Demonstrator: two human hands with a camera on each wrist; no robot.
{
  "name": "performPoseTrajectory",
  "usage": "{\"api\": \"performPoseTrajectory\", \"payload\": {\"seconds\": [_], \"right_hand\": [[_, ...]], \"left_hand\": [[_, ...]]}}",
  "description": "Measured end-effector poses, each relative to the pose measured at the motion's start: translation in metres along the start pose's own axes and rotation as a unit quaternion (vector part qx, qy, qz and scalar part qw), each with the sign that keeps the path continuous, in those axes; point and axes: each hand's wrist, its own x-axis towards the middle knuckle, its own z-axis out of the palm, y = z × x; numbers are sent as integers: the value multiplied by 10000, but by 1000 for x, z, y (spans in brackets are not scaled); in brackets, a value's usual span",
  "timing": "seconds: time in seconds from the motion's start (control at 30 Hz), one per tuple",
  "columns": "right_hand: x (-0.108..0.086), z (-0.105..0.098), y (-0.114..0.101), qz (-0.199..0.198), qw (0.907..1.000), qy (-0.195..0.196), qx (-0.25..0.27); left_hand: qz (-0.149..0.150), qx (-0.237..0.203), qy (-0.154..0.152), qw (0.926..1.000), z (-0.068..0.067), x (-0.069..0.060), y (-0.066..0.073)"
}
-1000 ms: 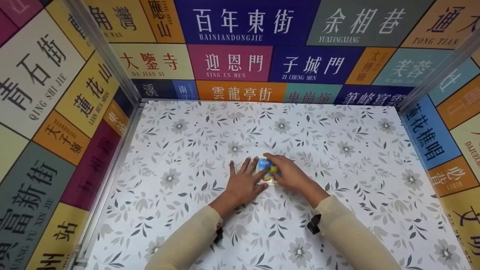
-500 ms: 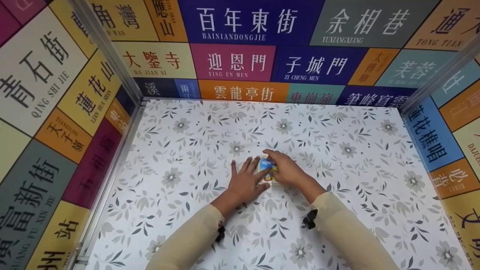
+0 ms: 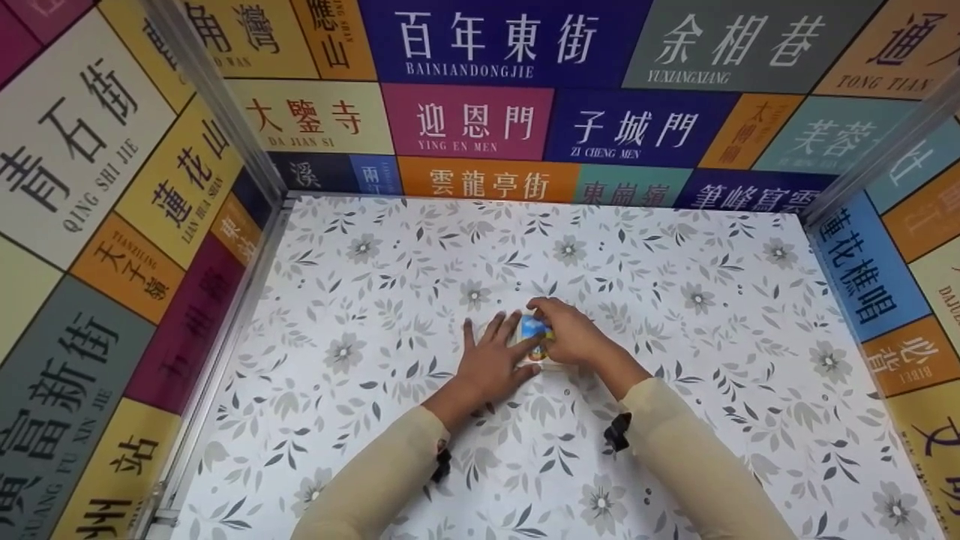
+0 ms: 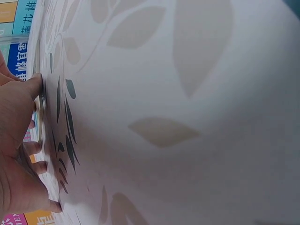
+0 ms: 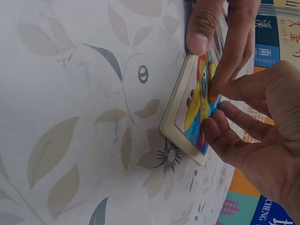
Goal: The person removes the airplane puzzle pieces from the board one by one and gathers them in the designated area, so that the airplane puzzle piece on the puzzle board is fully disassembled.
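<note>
Closest to my head camera, two beige sleeves point(image 3: 709, 465) reach in from the bottom edge, a small black object point(image 3: 617, 433) at each cuff. Past them I have both hands close together over the counter point(image 3: 637, 247). The left hand point(image 3: 487, 367) is spread wide and low, fingers mostly straight, its index finger laid on a small picture board point(image 5: 168, 124) and its thumb at the board's near edge. The right hand point(image 3: 576, 335) is drawn in narrow, fingers bent, tips on the board; I can't tell from here whether they pinch any part of it.

The board sits on the counter between the hands, partly covered by them. My right wrist camera gives me its pale rim and a bright picture in yellow, red and blue.

Farther out, the counter's grey floral print runs up to the back wall, where I can read a purple panel point(image 3: 502, 45) lettered BAINIANDONGJIE above a pink panel point(image 3: 469, 124) lettered YING EN MEN. A pale panel point(image 3: 71, 150) reading QING SHI JIE is on the left wall, a blue panel point(image 3: 862, 274) on the right.
</note>
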Motion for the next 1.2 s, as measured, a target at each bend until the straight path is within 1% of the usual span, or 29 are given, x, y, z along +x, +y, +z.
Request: {"api": "performPoseTrajectory", "payload": {"seconds": [0.17,0.37,0.5,0.67,0.8,0.9,1.03,1.2], "right_hand": [[-1,3,2,-114,9999,63,47],[-1,5,1,-263,9994,203,97],[0,7,-1,-190,9996,223,59],[0,8,-4,24,9995,304,-113],[-1,8,-4,59,9986,372,-375],[-2,8,-3,81,9981,347,-509],[0,10,-3,4,9977,295,-603],[2,10,-1,-99,9989,386,-262]], "left_hand": [[-16,10,-4,10000,-1,-1,2],[-18,62,-11,10000,-1,1,1],[-49,-6,-33,10000,-1,2,1],[-70,60,-39,10000,-2,1,2],[-63,103,-3,9999,-2,3,4],[-52,98,-3,9999,-1,3,4],[-60,96,35,9999,-1,2,2],[-58,15,77,10000,-1,0,1]]}}
